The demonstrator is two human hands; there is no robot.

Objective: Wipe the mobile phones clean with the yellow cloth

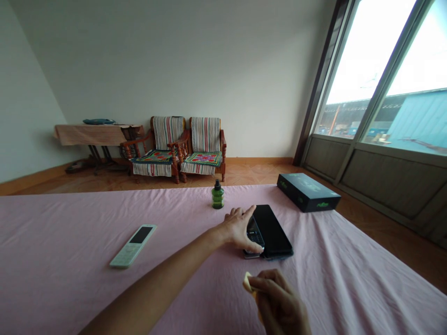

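Note:
My left hand (239, 230) reaches over a dark keypad phone (254, 236), thumb and forefinger spread wide at its two ends. The thumb tip is at the phone's near end; I cannot tell how firmly it touches. Right beside the phone lies a black tablet-like slab (273, 230), its dark face up. Nearer to me, my right hand (279, 300) is closed on a small pale yellow piece, perhaps cloth (247, 282), mostly hidden in the fingers. On the left, a white keypad phone (132, 246) lies face up.
A green bottle with a black cap (218, 195) stands beyond my left hand. A black box (307, 191) sits at the far right of the pink sheet (70, 288). Two wooden chairs (206, 144) and a cloth-covered table (94, 135) stand by the wall.

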